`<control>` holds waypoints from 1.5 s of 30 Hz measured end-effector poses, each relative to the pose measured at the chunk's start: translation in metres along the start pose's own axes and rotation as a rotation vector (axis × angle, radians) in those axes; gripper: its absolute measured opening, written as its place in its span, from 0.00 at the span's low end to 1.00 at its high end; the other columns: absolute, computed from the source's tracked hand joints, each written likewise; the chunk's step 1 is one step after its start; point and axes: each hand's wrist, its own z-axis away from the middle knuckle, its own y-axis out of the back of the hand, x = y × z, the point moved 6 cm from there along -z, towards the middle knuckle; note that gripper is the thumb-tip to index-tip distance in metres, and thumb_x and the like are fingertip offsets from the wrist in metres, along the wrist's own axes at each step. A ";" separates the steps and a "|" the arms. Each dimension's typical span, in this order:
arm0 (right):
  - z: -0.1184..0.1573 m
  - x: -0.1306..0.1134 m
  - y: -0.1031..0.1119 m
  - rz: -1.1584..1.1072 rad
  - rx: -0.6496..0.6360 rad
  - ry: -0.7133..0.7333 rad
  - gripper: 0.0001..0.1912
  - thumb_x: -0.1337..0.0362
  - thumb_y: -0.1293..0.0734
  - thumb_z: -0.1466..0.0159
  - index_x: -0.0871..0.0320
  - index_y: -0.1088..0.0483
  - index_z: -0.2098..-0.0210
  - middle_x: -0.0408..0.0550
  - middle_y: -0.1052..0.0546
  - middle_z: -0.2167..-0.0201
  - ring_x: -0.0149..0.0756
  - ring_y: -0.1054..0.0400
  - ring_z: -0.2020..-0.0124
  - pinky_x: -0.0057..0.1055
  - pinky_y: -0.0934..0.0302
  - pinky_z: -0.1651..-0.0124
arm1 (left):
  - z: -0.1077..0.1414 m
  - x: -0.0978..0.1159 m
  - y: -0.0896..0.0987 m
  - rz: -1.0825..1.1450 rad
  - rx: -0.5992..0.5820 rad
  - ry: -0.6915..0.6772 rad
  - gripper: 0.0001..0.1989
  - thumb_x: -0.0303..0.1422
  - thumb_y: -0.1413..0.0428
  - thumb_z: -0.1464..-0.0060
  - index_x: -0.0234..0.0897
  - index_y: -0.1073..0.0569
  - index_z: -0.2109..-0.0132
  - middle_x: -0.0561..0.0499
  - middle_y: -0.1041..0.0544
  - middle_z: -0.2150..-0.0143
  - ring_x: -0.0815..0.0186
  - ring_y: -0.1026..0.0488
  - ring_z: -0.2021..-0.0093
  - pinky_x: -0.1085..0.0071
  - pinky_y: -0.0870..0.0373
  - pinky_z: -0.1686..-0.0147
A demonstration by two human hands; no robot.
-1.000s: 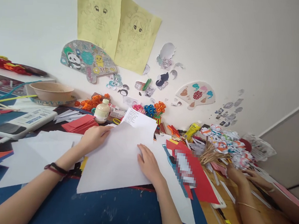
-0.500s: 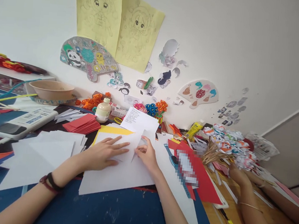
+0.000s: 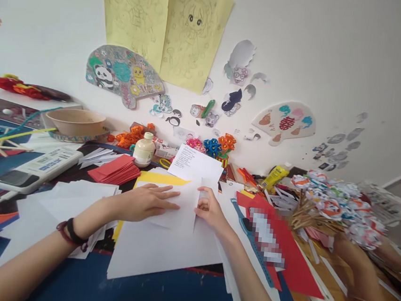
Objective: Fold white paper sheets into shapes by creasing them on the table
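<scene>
My left hand [image 3: 147, 203] lies palm down with its fingers stretched out, pressing on a small white sheet of paper [image 3: 184, 217]. The right edge of that sheet stands up in a fold, and the thumb and fingers of my right hand [image 3: 212, 211] pinch it. Beneath both hands is a larger white sheet [image 3: 162, 258], with a yellow sheet [image 3: 174, 181] showing behind it. Just beyond stands a white card with handwriting [image 3: 195, 163].
Loose white papers [image 3: 75, 202] and red paper strips [image 3: 113, 169] lie to the left, near a glue bottle [image 3: 144, 151]. Red paper [image 3: 299, 269] and a blue watch strap [image 3: 259, 258] lie right. Farther right, another person's arm [image 3: 359, 270] reaches by paper flowers [image 3: 330, 198].
The camera view has shifted, so the scene sits farther right in the picture. My left hand stays flat on the sheet, and my right hand still pinches its raised edge.
</scene>
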 end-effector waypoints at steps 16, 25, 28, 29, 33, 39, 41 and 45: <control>0.030 -0.040 -0.023 0.750 0.263 0.342 0.21 0.71 0.42 0.37 0.50 0.33 0.47 0.48 0.29 0.48 0.43 0.37 0.45 0.44 0.42 0.42 | 0.008 -0.023 -0.035 -0.149 0.066 0.076 0.24 0.42 0.60 0.34 0.56 0.53 0.32 0.56 0.50 0.30 0.61 0.52 0.31 0.62 0.56 0.36; 0.025 -0.026 -0.033 0.692 -0.043 0.321 0.26 0.72 0.46 0.34 0.49 0.41 0.38 0.42 0.37 0.37 0.35 0.46 0.36 0.40 0.47 0.35 | 0.008 -0.024 -0.041 -0.211 0.067 0.100 0.24 0.42 0.62 0.34 0.56 0.54 0.32 0.56 0.51 0.30 0.60 0.51 0.32 0.59 0.57 0.35; 0.025 -0.025 -0.031 0.682 -0.034 0.296 0.25 0.72 0.47 0.33 0.50 0.39 0.39 0.41 0.35 0.39 0.33 0.44 0.37 0.37 0.46 0.36 | 0.009 -0.024 -0.041 -0.202 0.063 0.097 0.25 0.42 0.61 0.34 0.56 0.54 0.32 0.56 0.51 0.30 0.60 0.52 0.31 0.59 0.57 0.35; 0.025 -0.025 -0.031 0.682 -0.036 0.288 0.25 0.72 0.47 0.33 0.49 0.38 0.40 0.40 0.34 0.40 0.33 0.43 0.37 0.37 0.45 0.36 | 0.009 -0.024 -0.041 -0.198 0.063 0.096 0.25 0.42 0.61 0.34 0.56 0.54 0.32 0.56 0.51 0.30 0.59 0.52 0.31 0.59 0.57 0.35; 0.026 -0.024 -0.031 0.690 -0.059 0.276 0.25 0.73 0.46 0.34 0.47 0.35 0.42 0.39 0.32 0.41 0.33 0.41 0.39 0.37 0.44 0.37 | 0.009 -0.025 -0.043 -0.188 0.056 0.098 0.24 0.42 0.61 0.34 0.56 0.52 0.32 0.57 0.52 0.30 0.59 0.51 0.31 0.59 0.58 0.35; 0.027 -0.025 -0.031 0.708 -0.068 0.251 0.24 0.72 0.44 0.34 0.47 0.35 0.42 0.39 0.31 0.42 0.33 0.39 0.39 0.35 0.43 0.37 | 0.009 -0.025 -0.044 -0.179 0.043 0.102 0.24 0.43 0.61 0.34 0.56 0.52 0.33 0.58 0.53 0.30 0.59 0.52 0.31 0.59 0.59 0.35; 0.027 -0.027 -0.031 0.710 -0.073 0.247 0.24 0.72 0.44 0.34 0.47 0.34 0.42 0.39 0.31 0.42 0.33 0.40 0.39 0.36 0.44 0.37 | 0.009 -0.025 -0.044 -0.173 0.047 0.102 0.24 0.43 0.61 0.34 0.56 0.52 0.33 0.58 0.52 0.30 0.59 0.52 0.31 0.59 0.59 0.35; 0.027 -0.029 -0.030 0.716 -0.095 0.226 0.24 0.71 0.43 0.35 0.46 0.35 0.42 0.40 0.32 0.41 0.34 0.40 0.39 0.37 0.44 0.37 | 0.009 -0.025 -0.044 -0.170 0.060 0.093 0.24 0.43 0.61 0.34 0.56 0.51 0.33 0.58 0.52 0.30 0.60 0.51 0.32 0.59 0.58 0.35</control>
